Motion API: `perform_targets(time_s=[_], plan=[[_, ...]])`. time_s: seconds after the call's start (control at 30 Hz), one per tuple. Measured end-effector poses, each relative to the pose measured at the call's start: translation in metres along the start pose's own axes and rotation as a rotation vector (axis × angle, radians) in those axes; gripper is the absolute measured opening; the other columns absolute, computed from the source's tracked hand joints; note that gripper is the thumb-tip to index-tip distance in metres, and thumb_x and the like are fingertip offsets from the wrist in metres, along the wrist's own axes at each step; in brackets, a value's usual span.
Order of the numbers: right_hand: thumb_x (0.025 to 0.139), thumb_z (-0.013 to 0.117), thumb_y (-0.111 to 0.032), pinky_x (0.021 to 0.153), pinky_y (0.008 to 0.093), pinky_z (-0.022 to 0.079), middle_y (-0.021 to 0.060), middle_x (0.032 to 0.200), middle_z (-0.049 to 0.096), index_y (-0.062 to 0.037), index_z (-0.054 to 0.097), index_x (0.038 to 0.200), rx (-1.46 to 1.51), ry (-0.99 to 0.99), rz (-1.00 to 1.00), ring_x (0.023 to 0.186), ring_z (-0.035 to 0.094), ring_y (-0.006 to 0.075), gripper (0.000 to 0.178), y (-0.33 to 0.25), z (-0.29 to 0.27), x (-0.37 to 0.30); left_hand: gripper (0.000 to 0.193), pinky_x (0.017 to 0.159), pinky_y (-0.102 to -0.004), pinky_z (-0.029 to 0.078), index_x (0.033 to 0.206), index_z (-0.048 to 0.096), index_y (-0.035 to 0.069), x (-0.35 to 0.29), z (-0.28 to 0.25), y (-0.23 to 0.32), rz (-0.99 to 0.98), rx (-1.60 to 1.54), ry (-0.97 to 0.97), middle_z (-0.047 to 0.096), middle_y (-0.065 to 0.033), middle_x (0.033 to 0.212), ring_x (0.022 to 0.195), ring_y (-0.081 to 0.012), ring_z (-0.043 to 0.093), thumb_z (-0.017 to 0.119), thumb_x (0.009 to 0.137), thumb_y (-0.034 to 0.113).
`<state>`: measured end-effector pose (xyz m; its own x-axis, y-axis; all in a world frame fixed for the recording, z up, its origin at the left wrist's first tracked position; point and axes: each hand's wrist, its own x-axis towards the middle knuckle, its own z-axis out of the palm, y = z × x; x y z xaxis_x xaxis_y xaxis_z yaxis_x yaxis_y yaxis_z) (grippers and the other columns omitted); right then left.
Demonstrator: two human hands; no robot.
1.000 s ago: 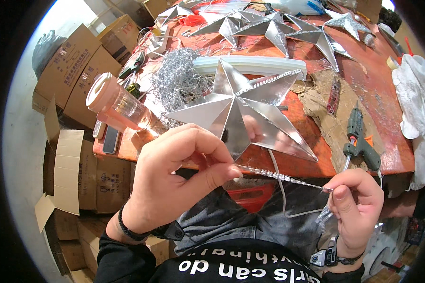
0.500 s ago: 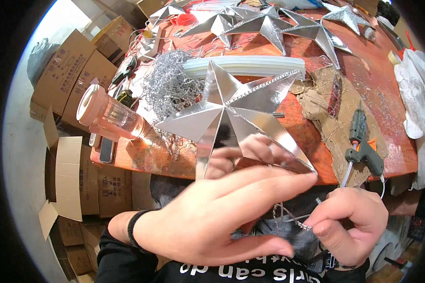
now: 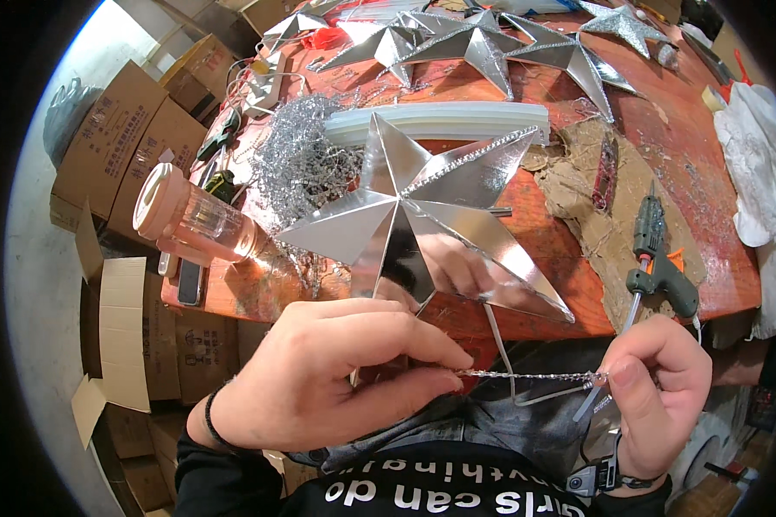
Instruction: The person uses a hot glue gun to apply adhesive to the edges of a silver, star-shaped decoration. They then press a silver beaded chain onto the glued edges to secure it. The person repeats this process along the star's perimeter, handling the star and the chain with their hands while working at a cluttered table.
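Between my two hands a short silver beaded trim strand point(image 3: 535, 375) is stretched nearly straight. My left hand point(image 3: 328, 370) pinches one end between thumb and fingers, and my right hand point(image 3: 655, 379) grips the other end the same way. Just beyond the left hand, a shiny silver five-pointed star point(image 3: 379, 226) rests at the table's near edge. A line of beaded trim runs along the ridge of its upper right arm; the lower tip is partly hidden by my left hand. Right of the star, a green hot glue gun point(image 3: 664, 280) lies on torn cardboard point(image 3: 578, 181).
Tangled silver trim point(image 3: 306, 159) lies left of pale strips point(image 3: 440, 121). A lidded pink bottle point(image 3: 203, 220) and a phone point(image 3: 190, 283) sit near the left edge. More silver stars point(image 3: 474, 52) are at the back. Cardboard boxes point(image 3: 125, 146) stack at left; white cloth point(image 3: 754, 164) hangs at right.
My left hand has come off the star's lower edge and now pinches the trim strand. The strand, earlier curled in my right hand, is now drawn straight between both hands.
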<state>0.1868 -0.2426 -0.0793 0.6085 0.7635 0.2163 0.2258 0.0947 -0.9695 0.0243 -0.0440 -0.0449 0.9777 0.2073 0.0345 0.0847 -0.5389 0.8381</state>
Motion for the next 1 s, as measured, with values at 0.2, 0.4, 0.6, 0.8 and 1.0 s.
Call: perform_targets(time_s=[0.2, 0.4, 0.6, 0.8, 1.0], plan=[[0.086, 0.065, -0.008, 0.053, 0.0191, 0.038, 0.0033, 0.069, 0.062, 0.0004, 0.06, 0.078, 0.011, 0.034, 0.033, 0.058, 0.051, 0.0053, 0.013, 0.004, 0.001, -0.001, 0.014, 0.058, -0.0277, 0.047, 0.091, 0.067, 0.003, -0.003, -0.005, -0.007, 0.056, 0.089, 0.059, 0.061, -0.0075, 0.08, 0.065, -0.0174, 0.059, 0.069, 0.078, 0.0], [0.086, 0.063, -0.007, 0.054, 0.0193, 0.037, 0.003, 0.069, 0.06, 0.0005, 0.059, 0.079, -0.029, 0.058, 0.049, 0.058, 0.05, 0.0059, 0.011, 0.008, 0.007, 0.001, 0.007, 0.057, -0.0243, 0.047, 0.085, 0.064, -0.001, 0.003, -0.015, -0.002, -0.102, 0.108, 0.166, 0.061, -0.0047, 0.074, 0.065, -0.0099, 0.059, 0.068, 0.081, 0.003], [0.084, 0.066, -0.005, 0.052, 0.0206, 0.036, 0.0027, 0.066, 0.058, 0.0006, 0.059, 0.078, -0.139, 0.09, -0.014, 0.056, 0.049, 0.0065, 0.011, 0.013, 0.012, 0.011, 0.017, 0.053, -0.0178, 0.041, 0.088, 0.059, -0.004, 0.025, -0.03, -0.009, -0.349, -0.57, 0.14, 0.058, -0.0006, 0.068, 0.059, -0.005, 0.054, 0.065, 0.09, 0.012], [0.078, 0.07, -0.002, 0.045, 0.024, 0.035, 0.0046, 0.061, 0.056, -0.0011, 0.06, 0.074, -0.443, 0.069, -0.247, 0.048, 0.049, 0.0127, 0.011, 0.005, 0.015, 0.021, 0.015, 0.058, -0.0199, 0.041, 0.084, 0.059, 0.0, 0.04, -0.04, -0.023, -0.223, -0.021, 0.2, 0.055, 0.0022, 0.073, 0.064, -0.0034, 0.049, 0.065, 0.088, 0.013], [0.076, 0.072, -0.002, 0.044, 0.0256, 0.034, 0.0044, 0.06, 0.055, -0.0027, 0.06, 0.073, -0.506, 0.054, -0.269, 0.046, 0.047, 0.0141, 0.012, 0.007, 0.016, 0.025, 0.014, 0.056, -0.0203, 0.036, 0.076, 0.055, 0.002, 0.051, -0.046, -0.029, -0.103, 0.395, 0.148, 0.051, 0.0022, 0.071, 0.062, -0.0045, 0.044, 0.065, 0.082, 0.01]])
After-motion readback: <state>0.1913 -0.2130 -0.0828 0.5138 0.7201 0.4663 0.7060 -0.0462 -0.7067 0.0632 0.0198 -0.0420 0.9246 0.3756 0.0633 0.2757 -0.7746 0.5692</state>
